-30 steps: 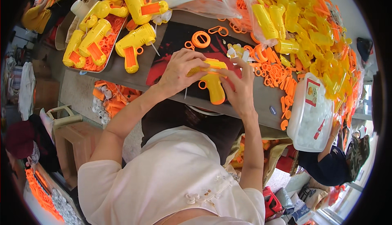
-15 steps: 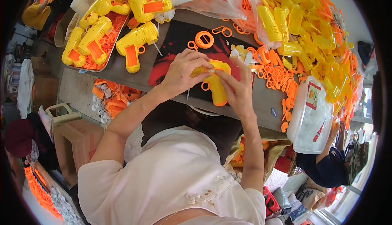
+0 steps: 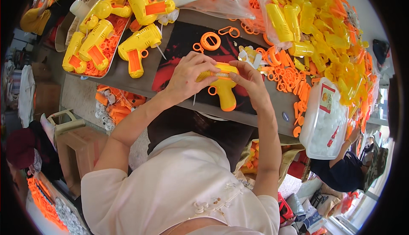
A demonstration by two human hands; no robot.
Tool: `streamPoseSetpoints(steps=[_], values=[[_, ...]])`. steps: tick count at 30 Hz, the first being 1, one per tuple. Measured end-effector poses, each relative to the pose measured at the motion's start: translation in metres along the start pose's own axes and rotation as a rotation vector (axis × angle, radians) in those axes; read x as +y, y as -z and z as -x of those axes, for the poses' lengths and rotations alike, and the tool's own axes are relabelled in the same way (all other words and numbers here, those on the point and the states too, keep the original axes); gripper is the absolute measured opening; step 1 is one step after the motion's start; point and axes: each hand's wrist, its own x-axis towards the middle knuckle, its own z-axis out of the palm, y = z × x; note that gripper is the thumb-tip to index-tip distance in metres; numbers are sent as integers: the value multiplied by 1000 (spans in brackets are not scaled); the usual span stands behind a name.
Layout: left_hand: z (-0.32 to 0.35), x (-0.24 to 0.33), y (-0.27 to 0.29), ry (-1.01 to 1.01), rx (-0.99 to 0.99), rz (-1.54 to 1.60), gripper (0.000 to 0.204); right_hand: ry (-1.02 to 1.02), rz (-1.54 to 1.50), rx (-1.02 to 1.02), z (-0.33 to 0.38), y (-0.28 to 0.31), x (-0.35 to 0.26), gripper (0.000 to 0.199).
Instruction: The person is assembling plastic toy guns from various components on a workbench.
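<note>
My left hand [image 3: 187,76] and right hand [image 3: 251,81] stayed clamped on the yellow gun [image 3: 221,88] above the table [image 3: 170,94]; it hardly shifted, so I judged the fitting unfinished.

Gripping a yellow toy gun [image 3: 223,91] over the dark mat [image 3: 179,49], left hand [image 3: 186,76] covering its top, right hand [image 3: 251,80] pinching the front end. Lying nearby: assembled yellow guns [image 3: 137,47], loose orange rings [image 3: 289,79], clear plastic tub [image 3: 324,120].

Toy gun [image 3: 222,91] between tray [image 3: 111,56], tub [image 3: 324,120]
</note>
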Motion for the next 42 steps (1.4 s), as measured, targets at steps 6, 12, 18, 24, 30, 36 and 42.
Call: streamPoseSetpoints(steps=[6,12,18,24,30,36,42], values=[[2,1,0,-46,18,-62,21,37,119,-14,-5,-1,2,39],[-1,1,6,-42,-39,26,24,451,621,128,5,-21,24,52],[7,-10,45,236,-103,879,44,15,-499,-47,33,-19,16,48],[-1,10,26,91,-86,1477,114,-214,-704,-175,24,-42,9,50],[10,-11,24,289,45,1239,94,-70,-226,-115,-5,-49,-3,37],[28,-13,37,494,205,1282,61,600,874,631,-107,10,19,18],[28,-7,44,584,276,1183,58,586,1126,603,-124,14,24,17]])
